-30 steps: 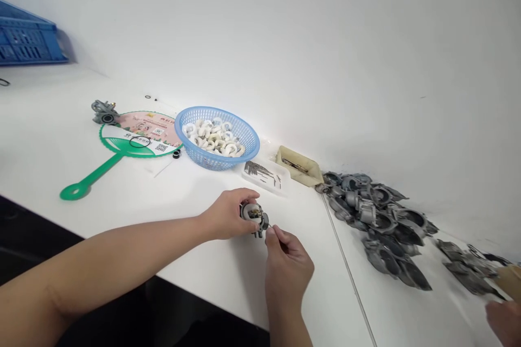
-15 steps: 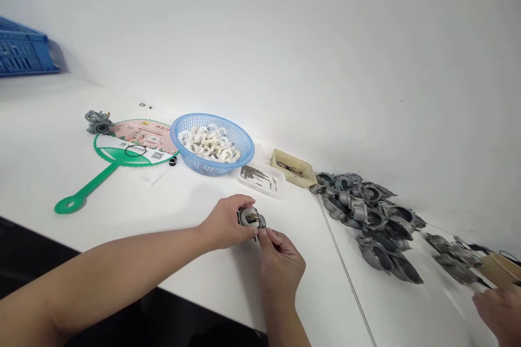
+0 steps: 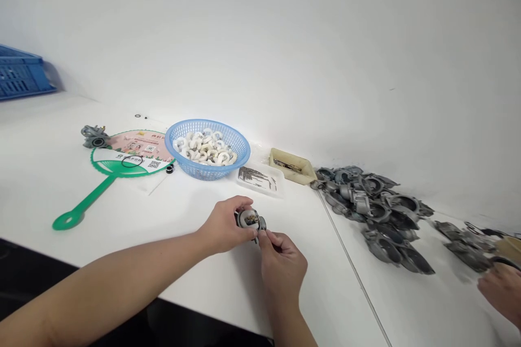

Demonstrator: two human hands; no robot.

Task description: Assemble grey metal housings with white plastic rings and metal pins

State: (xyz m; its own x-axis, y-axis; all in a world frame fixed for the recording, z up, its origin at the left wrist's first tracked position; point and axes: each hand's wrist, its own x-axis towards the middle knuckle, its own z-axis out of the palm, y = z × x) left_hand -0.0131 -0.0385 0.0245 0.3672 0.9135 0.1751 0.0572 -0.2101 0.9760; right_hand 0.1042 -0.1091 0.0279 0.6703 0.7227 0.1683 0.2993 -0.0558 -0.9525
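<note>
My left hand [image 3: 228,225] is closed round a small grey metal carburetor [image 3: 261,223], held just above the white table. A white ring-shaped float [image 3: 245,219] sits in its open side, with brass parts in the middle. The thumb and fingers of my right hand [image 3: 283,260] are pinched together at the carburetor's near right edge; what lies between the fingertips is hidden. Beyond my hands, a clear tray [image 3: 272,184] contains several thin metal pins. A blue plastic basket [image 3: 207,172] full of white floats stands behind it to the left.
Grey metal bowls [image 3: 378,210] are heaped to the right, by a table seam. A cream bin [image 3: 299,172] holds thin tools. Left are a green hand fan [image 3: 87,200], another carburetor [image 3: 94,136] and a blue crate [image 3: 22,73]. Another person's hand [image 3: 502,287] is at far right.
The camera view has tilted slightly. My hands keep nearly the same grip at the carburetor. The other person's hand at the right has shifted a little and now shows a dark part.
</note>
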